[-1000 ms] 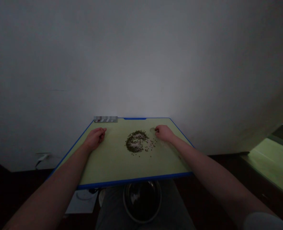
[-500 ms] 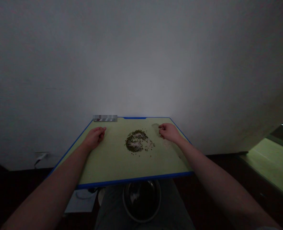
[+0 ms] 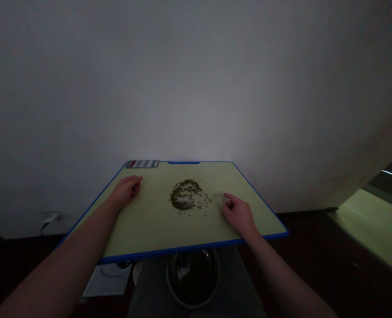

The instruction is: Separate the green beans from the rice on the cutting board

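Observation:
My right hand (image 3: 238, 214) pinches a clear, see-through dish or cup (image 3: 219, 195) at its rim, over the right part of the table. Its exact shape is hard to see against the pale top. To its left lies a pile of small dark green beans (image 3: 179, 201), with white grains like rice (image 3: 186, 199) mixed through the middle and right side. Stray beans lie around the pile. My left hand (image 3: 126, 190) rests on the tabletop at the left, fingers curled and the index finger partly stretched, with nothing visible in it.
The pale yellow-green table (image 3: 156, 229) has a blue rim and stands against a grey wall (image 3: 196, 88). A flat phone-like thing (image 3: 142, 164) lies at its far left corner. Below the front edge, a metal bowl (image 3: 217, 282) sits on my lap. A socket with a plug (image 3: 51, 217) is at left.
My right hand has come nearer along the table's right side, bringing the clear dish closer to the pile. The left hand and the pile stay as they were; the view has shifted slightly.

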`<state>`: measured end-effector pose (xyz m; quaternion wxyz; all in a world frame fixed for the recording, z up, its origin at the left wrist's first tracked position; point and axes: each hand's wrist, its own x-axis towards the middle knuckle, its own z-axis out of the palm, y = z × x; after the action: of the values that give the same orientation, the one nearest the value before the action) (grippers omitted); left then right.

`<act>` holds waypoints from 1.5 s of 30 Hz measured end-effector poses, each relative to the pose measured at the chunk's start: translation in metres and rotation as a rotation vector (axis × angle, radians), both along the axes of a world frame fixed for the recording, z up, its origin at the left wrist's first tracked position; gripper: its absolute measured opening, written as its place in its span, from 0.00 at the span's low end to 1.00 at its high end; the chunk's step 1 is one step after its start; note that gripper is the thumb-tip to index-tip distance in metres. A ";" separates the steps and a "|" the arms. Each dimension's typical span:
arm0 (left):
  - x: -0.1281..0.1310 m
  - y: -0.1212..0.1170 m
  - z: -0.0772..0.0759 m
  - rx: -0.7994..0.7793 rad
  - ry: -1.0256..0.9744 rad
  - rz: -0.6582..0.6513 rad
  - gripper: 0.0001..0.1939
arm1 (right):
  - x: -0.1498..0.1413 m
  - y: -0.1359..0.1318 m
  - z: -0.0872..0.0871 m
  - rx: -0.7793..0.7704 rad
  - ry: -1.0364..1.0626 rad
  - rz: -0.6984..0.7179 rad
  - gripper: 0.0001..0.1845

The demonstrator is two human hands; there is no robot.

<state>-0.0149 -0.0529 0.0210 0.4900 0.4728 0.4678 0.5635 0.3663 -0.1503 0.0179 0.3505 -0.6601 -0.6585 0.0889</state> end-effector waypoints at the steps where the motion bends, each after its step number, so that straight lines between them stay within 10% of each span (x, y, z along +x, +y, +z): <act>1: 0.000 0.001 0.000 -0.002 0.002 0.001 0.16 | -0.001 0.000 -0.001 0.001 0.001 -0.005 0.24; 45: 0.002 -0.001 0.001 0.007 0.011 0.017 0.16 | 0.002 0.005 -0.001 -0.109 0.048 0.258 0.24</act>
<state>-0.0124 -0.0540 0.0216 0.4809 0.4736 0.4725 0.5666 0.3686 -0.1456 0.0168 0.3155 -0.5856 -0.7235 0.1845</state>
